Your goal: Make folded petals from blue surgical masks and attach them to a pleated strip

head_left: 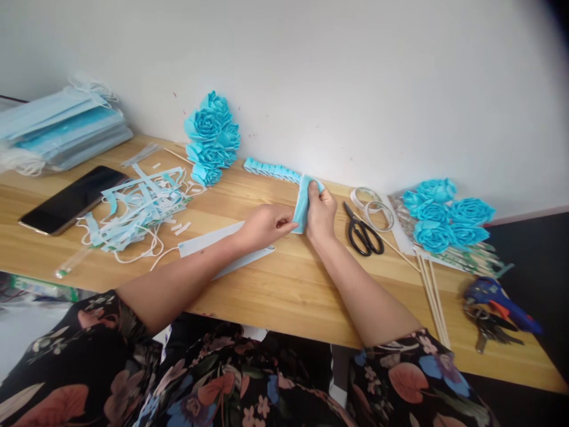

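Observation:
A folded piece of light blue mask fabric [301, 206] is held upright between my hands above the table. My right hand [320, 214] is closed on its right side, with the thumb pressed near the top. At its lower left corner, my left hand [268, 228] is closed, thumb and fingertips pinching the edge. Below my left forearm lies a flat face mask [200, 240], partly covered by the arm. Behind the fabric, a row of small folded blue pieces [272, 171] lies along the wall. Black-handled scissors [364, 237] rest to the right of my right hand.
Blue fabric roses [212, 139] stand back left, more roses [438, 214] at right. Mask scraps [142, 207], a phone [73, 198] and stacked masks [71, 127] fill the left. Tape rolls [391, 220], wooden sticks [432, 296], keys [491, 326] and a blue glue gun [504, 302] lie right.

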`<state>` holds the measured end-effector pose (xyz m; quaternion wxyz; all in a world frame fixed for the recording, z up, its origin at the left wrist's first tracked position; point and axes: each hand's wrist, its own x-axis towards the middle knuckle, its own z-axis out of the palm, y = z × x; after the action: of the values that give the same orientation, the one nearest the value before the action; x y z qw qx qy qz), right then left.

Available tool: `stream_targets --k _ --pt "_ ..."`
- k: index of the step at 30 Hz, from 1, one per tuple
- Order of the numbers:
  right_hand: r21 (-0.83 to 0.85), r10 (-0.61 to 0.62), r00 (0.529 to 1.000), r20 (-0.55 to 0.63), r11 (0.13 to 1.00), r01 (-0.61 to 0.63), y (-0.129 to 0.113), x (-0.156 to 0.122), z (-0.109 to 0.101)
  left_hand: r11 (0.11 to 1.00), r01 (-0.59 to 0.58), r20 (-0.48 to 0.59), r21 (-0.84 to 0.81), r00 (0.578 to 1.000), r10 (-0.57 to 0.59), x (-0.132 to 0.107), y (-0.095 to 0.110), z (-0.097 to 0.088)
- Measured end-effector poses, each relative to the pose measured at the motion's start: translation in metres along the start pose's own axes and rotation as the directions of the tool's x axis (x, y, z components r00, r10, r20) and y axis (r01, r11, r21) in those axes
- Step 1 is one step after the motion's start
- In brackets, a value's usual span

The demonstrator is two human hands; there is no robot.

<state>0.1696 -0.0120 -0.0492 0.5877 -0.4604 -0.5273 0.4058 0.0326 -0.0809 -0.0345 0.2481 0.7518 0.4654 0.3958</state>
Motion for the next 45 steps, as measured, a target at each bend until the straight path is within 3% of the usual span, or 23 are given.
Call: stream_targets --k 5,10,13,18,26,32,35,40,45 --pt "0.005 -0.011 1.0 0.019 1.0 0.01 -0.002 -0.004 0.001 0.999 -0.039 0.039 -0.013 0.998 0.039 -0.002 0.004 0.0" --pt "-0.041 -0.049 0.999 -0.022 0.998 0.048 -0.006 0.002 -0.002 0.993 0.075 -0.065 -0.09 0.995 -0.08 -0.001 0.009 -0.013" --pt "-0.127 -0.177 0.98 0.086 0.974 0.187 -0.014 -0.005 -0.002 0.976 0.115 -0.148 -0.188 0.979 -0.143 0.002 0.009 -0.018" --pt "-0.245 -0.308 0.918 0.25 0.897 0.368 -0.024 -0.02 0.0 0.894 0.136 -0.152 -0.427 0.964 -0.219 0.005 0.002 -0.011" --pt "-0.228 -0.3 0.903 0.306 0.898 0.376 -0.018 -0.019 -0.002 0.746 0.19 -0.152 -0.638 0.919 -0.364 0.003 -0.006 -0.004" --pt "-0.26 -0.23 0.888 0.399 0.9 0.35 -0.015 -0.019 0.001 0.648 0.138 -0.206 -0.749 0.881 -0.426 0.008 -0.016 -0.01" --pt "-0.264 -0.207 0.869 0.449 0.899 0.351 -0.012 -0.02 0.003 0.663 0.117 -0.271 -0.739 0.85 -0.452 0.01 -0.018 -0.013" --pt "-0.293 -0.235 0.801 0.55 0.844 0.449 -0.008 -0.025 0.004 0.75 0.135 -0.427 -0.647 0.751 -0.504 0.007 -0.012 -0.017" --pt "-0.279 -0.219 0.708 0.671 0.811 0.515 -0.011 -0.03 0.008 0.789 0.147 -0.468 -0.597 0.735 -0.491 0.008 -0.017 -0.016"
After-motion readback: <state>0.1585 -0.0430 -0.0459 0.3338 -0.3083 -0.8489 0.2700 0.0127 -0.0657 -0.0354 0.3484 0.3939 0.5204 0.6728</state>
